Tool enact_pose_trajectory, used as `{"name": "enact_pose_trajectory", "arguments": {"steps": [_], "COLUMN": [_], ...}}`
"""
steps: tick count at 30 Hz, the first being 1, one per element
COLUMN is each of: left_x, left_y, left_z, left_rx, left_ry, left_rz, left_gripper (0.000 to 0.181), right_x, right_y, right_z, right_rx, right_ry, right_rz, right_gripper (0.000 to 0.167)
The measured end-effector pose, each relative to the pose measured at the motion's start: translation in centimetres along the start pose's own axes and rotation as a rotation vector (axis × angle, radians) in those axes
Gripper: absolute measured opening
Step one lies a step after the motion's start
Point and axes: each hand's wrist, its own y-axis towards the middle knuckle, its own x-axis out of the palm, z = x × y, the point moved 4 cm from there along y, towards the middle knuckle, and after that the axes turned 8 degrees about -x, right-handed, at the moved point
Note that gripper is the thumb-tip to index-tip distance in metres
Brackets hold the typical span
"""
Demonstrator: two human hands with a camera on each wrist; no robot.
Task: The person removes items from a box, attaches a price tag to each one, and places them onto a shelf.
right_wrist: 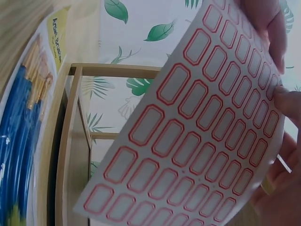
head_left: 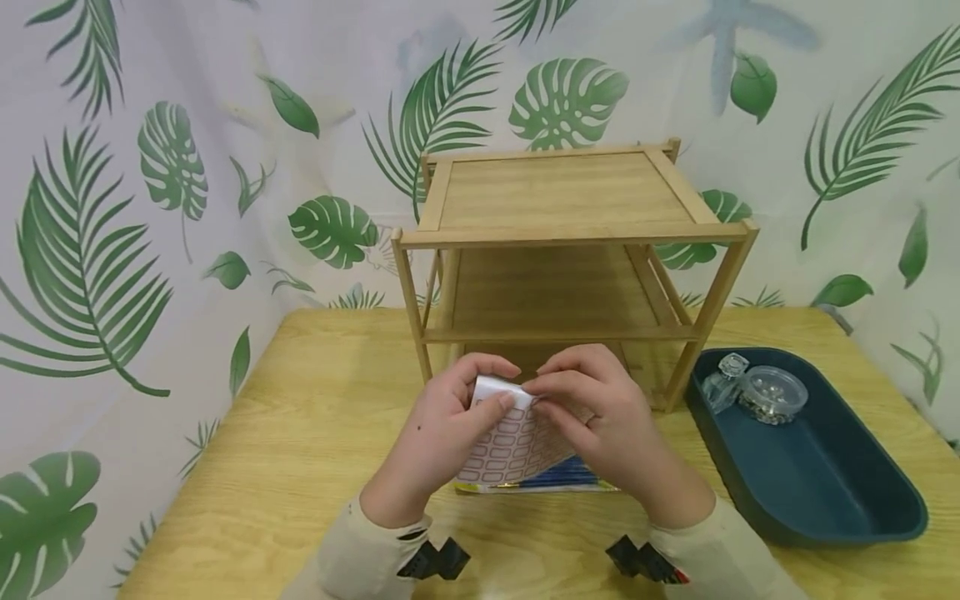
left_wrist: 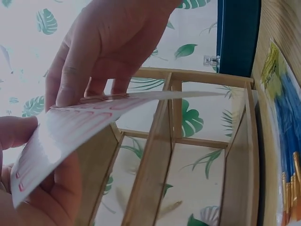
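Observation:
A white sheet of red-outlined label stickers (head_left: 498, 452) is held up between both hands, above the table. My left hand (head_left: 452, 415) grips its upper left part, thumb on the printed face and fingers behind. At the top edge the fingertips of my right hand (head_left: 611, 408) pinch the sheet, close to the left thumb. The right wrist view shows rows of blank labels across the sheet (right_wrist: 188, 136), which bends near the hands. In the left wrist view the sheet (left_wrist: 70, 134) is seen at a slant, with the right hand (left_wrist: 110, 44) over its edge.
A clear pack of blue artist brushes (head_left: 558, 477) lies on the table under the sheet. Behind stands a wooden tiered shelf (head_left: 562, 237). At right, a dark blue tray (head_left: 817, 467) holds a small glass bottle (head_left: 723, 383) and a round clear tub (head_left: 774, 393).

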Motion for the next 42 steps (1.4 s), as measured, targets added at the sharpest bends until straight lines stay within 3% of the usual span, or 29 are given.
{"name": "enact_pose_trajectory", "arguments": {"steps": [7, 13, 21, 36, 42], "left_x": [0.0, 0.0, 0.0, 0.1, 0.0], "left_y": [-0.5, -0.2, -0.1, 0.2, 0.6], "left_z": [0.2, 0.4, 0.3, -0.6, -0.7], "left_rx": [-0.018, -0.036, -0.045, -0.064, -0.041], "left_ry": [0.034, 0.024, -0.047, -0.308, -0.319], "left_rz": [-0.005, 0.008, -0.011, -0.154, -0.17], "left_gripper": [0.027, 0.019, 0.018, 0.022, 0.024], "right_x": [0.0, -0.1, -0.4, -0.7, -0.8], "right_y": [0.0, 0.2, 0.3, 0.2, 0.5], "right_z": [-0.3, -0.3, -0.4, -1.1, -1.2], "right_rx": [-0.084, -0.138, -0.195, -0.216, -0.247], "right_ry": [-0.026, -0.063, -0.083, -0.009, 0.01], "right_rz": [0.045, 0.085, 0.114, 0.137, 0.153], "right_gripper": [0.029, 0.026, 0.023, 0.021, 0.021]}}
